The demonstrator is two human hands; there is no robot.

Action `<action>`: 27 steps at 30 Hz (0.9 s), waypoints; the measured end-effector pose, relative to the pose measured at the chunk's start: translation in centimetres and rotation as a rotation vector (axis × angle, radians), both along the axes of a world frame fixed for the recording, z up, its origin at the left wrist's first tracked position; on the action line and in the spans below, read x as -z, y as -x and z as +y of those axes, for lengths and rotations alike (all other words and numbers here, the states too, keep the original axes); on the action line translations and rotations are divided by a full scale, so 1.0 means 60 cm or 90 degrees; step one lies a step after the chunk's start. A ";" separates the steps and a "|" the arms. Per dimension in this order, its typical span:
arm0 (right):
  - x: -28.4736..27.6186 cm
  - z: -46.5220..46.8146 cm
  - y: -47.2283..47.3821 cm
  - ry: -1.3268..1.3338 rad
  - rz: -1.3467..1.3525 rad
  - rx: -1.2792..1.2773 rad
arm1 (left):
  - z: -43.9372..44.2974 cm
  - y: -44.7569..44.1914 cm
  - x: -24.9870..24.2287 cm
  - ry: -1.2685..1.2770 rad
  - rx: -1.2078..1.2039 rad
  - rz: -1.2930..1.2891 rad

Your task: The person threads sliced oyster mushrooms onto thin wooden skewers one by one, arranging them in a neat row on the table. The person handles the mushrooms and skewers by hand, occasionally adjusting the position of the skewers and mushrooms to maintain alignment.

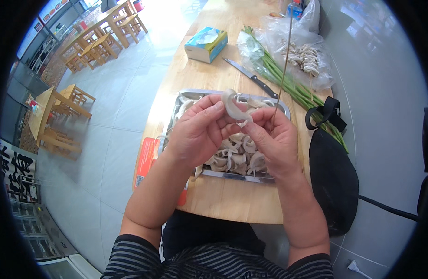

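Above a metal tray (234, 175) full of pale oyster mushroom pieces (238, 157), my two hands meet. My left hand (201, 129) pinches a curved mushroom piece (231, 104) between thumb and fingers. The fingertips of my right hand (275, 139) touch the lower end of that same piece. A long thin skewer (286, 62) also rises from my right hand, pointing up and away; its lower end is partly hidden by the fingers. Several folded mushrooms on a skewer (309, 61) lie on a clear plastic bag at the back right.
Behind the tray lies a knife with a black handle (259, 82), near a tissue box (207, 45). Long green stalks (280, 73) run along the table's right side beside a black bag (332, 181). A red printed card (146, 157) sits at the left edge.
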State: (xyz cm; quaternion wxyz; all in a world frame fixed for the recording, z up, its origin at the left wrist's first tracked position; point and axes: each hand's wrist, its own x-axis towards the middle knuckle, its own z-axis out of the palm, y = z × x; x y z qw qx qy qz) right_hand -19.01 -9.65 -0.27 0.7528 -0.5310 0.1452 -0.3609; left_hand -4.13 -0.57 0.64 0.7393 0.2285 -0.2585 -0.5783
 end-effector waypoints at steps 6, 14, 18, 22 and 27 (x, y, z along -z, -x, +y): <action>0.008 -0.002 0.001 0.081 0.062 0.088 | -0.005 0.021 -0.003 -0.115 -0.105 -0.009; 0.013 0.005 -0.004 0.254 0.127 0.205 | -0.001 0.030 0.001 -0.105 -0.214 -0.156; 0.010 0.007 -0.001 0.264 0.140 0.200 | 0.003 0.038 0.001 -0.091 -0.265 -0.305; 0.011 0.005 -0.002 0.204 0.149 0.253 | 0.000 0.038 -0.002 -0.052 -0.202 -0.114; 0.011 0.004 -0.004 0.270 0.211 0.309 | -0.003 0.049 0.004 -0.074 -0.218 -0.130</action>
